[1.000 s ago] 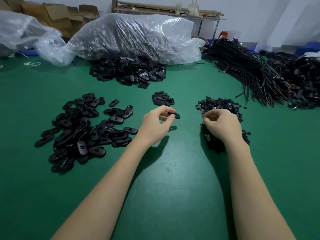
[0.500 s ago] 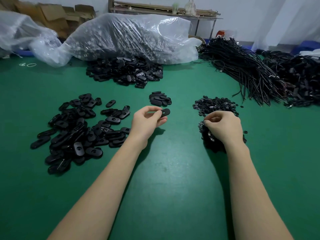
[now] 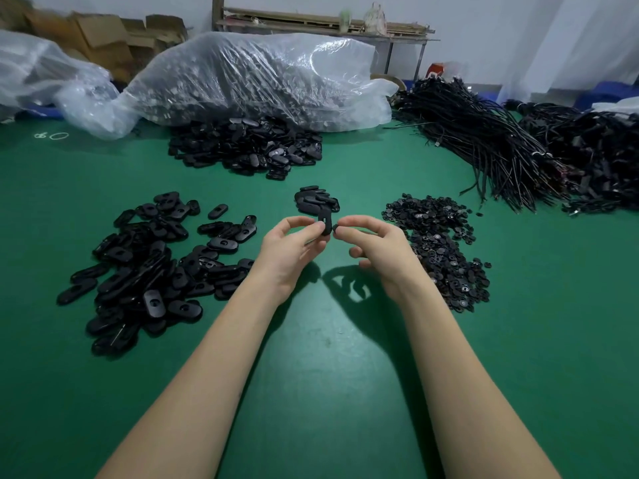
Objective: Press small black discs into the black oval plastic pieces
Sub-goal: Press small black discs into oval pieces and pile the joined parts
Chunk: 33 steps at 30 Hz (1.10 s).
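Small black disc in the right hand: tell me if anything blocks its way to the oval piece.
Nothing visible does. The right hand pinches the disc right beside the oval piece held by the left hand, above the green table.

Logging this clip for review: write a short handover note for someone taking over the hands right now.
Left hand pinches one oval piece; right hand pinches a small disc right beside it, not visibly seated.
Loose oval pieces lie left, the disc pile right, a small stack just beyond the hands.
Whether that stack is finished cannot be told.
Left: press this disc in, set it down, repeat.
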Available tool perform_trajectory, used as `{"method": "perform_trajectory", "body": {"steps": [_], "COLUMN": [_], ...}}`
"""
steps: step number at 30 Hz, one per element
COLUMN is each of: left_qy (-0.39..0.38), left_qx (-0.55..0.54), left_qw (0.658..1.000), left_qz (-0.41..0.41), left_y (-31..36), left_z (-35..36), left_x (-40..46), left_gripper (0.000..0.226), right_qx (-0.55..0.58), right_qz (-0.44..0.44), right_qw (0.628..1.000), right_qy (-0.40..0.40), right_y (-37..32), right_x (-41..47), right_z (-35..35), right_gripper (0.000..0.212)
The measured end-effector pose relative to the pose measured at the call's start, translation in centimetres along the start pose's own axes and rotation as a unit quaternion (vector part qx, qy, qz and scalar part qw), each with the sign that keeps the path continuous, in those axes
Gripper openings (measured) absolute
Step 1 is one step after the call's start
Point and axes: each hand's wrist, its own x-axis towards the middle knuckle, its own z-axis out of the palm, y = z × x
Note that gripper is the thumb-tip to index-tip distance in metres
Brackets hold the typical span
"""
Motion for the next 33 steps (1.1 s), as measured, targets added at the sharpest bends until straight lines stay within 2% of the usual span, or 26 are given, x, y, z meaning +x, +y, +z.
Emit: {"method": "perform_trajectory", "body": {"steps": [3,9,14,18,23,30,33], "left_qy": [-0.012,-0.019,-0.049,-0.086,-0.08,-0.084,-0.086], "left_qx": [0.007,0.091,0.085,0.079,0.053,0.049,0.049], "left_qw": [1.0,0.995,0.992,0.989,0.992,0.993,0.993], "left_qz": [0.008,0.04,0.076,0.088,0.08,0.068,0.067], "left_y": [0.1,-0.1,-0.2,-0.1,-0.1,0.3,0.4], "left_z": [0.2,0.0,-0.1,-0.4,-0.6,-0.9,-0.9], "left_x": [-0.2,-0.3,-0.1,0.0,0.2,-0.1,0.0], "left_gripper": [0.015,0.012,0.016,0.02,0.017,0.014,0.015], "right_qx": [0.016,0.059,0.125,0.104,0.058,0.012,-0.018], "right_qz": [0.004,0.002,0.017,0.018,0.014,0.005,-0.021], "right_qw": [1.0,0.998,0.991,0.994,0.998,1.0,0.999], "right_qy": [-0.005,-0.02,-0.045,-0.029,-0.009,0.02,0.036], "right_y": [0.1,0.2,0.1,0.1,-0.1,-0.7,-1.0], "right_x": [0.1,0.2,0.3,0.2,0.0,-0.2,-0.4], "right_z": [0.0,-0.3,-0.5,-0.7,-1.0,-0.7,-0.6], "right_gripper": [0.014,0.013,0.017,0.012,0.017,0.005,0.006]}}
